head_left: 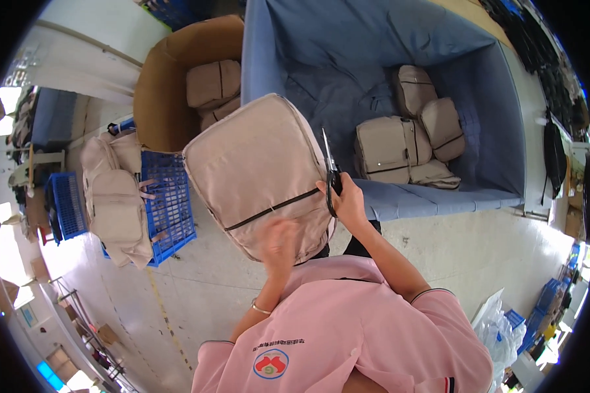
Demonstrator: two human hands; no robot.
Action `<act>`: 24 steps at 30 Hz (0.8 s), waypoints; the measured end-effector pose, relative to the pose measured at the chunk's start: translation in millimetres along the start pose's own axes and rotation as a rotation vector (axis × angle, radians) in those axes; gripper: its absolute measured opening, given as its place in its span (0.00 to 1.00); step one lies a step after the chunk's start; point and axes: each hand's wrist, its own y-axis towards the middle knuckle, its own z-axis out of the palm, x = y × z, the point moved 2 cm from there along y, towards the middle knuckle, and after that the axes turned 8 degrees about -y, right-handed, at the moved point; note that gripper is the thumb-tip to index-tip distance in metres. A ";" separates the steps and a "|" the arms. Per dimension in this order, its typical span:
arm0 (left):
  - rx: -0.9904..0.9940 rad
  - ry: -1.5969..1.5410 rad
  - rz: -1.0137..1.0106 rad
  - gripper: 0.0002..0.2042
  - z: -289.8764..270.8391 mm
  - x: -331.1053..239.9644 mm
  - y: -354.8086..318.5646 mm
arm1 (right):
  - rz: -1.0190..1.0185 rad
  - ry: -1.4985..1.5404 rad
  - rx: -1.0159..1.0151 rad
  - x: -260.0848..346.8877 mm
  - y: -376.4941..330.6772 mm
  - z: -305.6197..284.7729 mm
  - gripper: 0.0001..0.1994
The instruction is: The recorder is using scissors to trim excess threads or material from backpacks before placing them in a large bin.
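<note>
A beige backpack (252, 164) with a black zipper line across its lower part is held up in front of me, tilted. My right hand (349, 202) is closed round the black handles of a pair of scissors (332, 173), whose blades point up and away beside the bag's right edge. The fingertips of that hand touch the edge of the backpack near the zipper's end. Low on the bag's face is my left hand (278, 245), smeared by motion, so its fingers cannot be made out.
Beyond the backpack stands a large blue fabric-lined bin (439, 200) holding several beige bags (390, 147). A cardboard box (160, 98) with more bags adjoins it. On the left, beige bags (118, 203) hang over a blue plastic crate (170, 209). Clear plastic wrapping (498, 327) lies at the lower right.
</note>
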 end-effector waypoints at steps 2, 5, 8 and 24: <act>-0.404 0.198 -0.080 0.20 -33.3 11.8 13.7 | 0.008 0.001 -0.012 -7.5 2.4 0.1 0.26; -0.674 0.022 -0.431 0.27 -70.0 54.9 13.4 | 0.003 0.012 -0.005 -7.2 2.3 4.4 0.27; -0.262 -0.688 -0.815 0.27 -76.7 101.3 12.2 | 0.014 -0.004 0.015 -9.4 -0.1 7.8 0.26; -0.585 -0.488 0.261 0.26 -181.9 -50.5 182.6 | 0.291 0.495 -0.082 -134.3 -29.1 -98.4 0.15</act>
